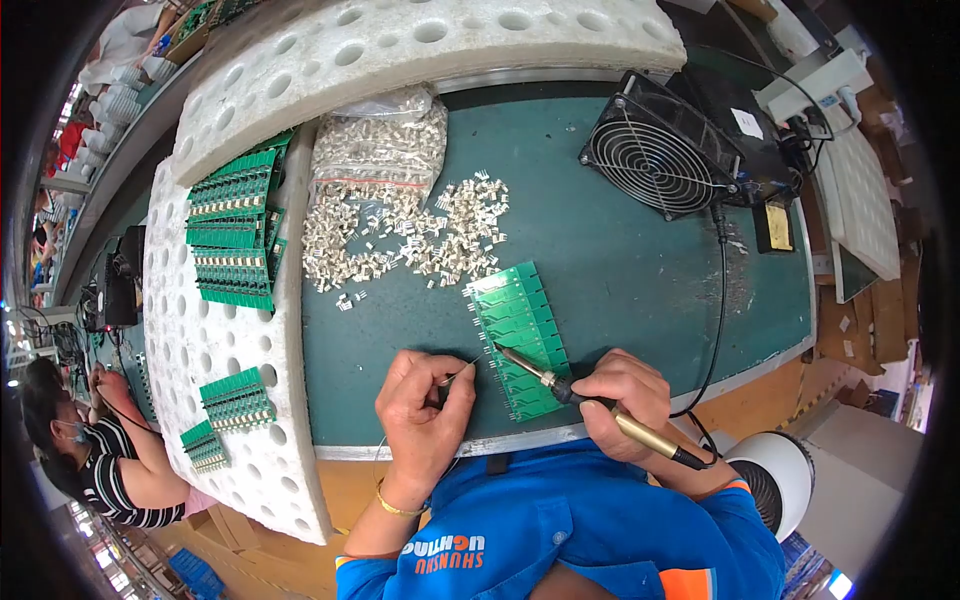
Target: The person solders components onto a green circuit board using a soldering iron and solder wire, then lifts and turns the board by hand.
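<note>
A green circuit board panel (518, 335) lies on the green bench top, a row of pins along its left edge. My right hand (625, 395) is closed around a soldering iron (632, 428), whose tip meets or nearly meets the board's left edge. Between the thumb and forefinger of my left hand (428, 405) is pinched a thin solder wire (474, 362), its end close to the iron's tip. I cannot tell whether the wire touches the board. Beyond the board lie many loose small white connectors (440, 240).
A plastic bag of connectors (385, 145) rests at the back. White foam boards (225, 340) at left hold finished-looking green boards (232, 235). A black fan (655, 150) stands back right; the iron's cable (722, 300) runs past it. A co-worker (110, 440) sits at left.
</note>
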Demonstrator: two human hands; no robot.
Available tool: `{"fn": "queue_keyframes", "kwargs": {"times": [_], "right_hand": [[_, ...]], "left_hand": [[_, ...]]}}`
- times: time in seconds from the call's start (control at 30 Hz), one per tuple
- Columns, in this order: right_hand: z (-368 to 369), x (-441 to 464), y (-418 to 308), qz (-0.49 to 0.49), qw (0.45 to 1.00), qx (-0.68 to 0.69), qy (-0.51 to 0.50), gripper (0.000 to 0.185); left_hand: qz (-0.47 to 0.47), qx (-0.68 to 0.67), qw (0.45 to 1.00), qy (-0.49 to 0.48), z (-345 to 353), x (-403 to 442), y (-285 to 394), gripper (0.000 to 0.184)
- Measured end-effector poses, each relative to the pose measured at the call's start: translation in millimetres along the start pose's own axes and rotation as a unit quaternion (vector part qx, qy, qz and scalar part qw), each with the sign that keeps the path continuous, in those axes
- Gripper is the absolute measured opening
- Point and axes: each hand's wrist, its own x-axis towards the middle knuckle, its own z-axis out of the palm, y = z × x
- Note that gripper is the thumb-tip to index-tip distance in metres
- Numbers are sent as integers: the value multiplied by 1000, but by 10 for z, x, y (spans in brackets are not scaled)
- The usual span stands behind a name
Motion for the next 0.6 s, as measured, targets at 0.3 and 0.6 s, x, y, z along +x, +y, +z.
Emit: {"fn": "queue_keyframes", "kwargs": {"times": [0.3, 0.6], "right_hand": [[-7, -17, 7, 2, 1000, -1, -5, 16], [3, -10, 10, -6, 1000, -5, -1, 18]], "left_hand": [[1, 0, 1000, -6, -12, -12, 7, 11], [-5, -2, 1000, -6, 2, 14, 10, 11]]}}
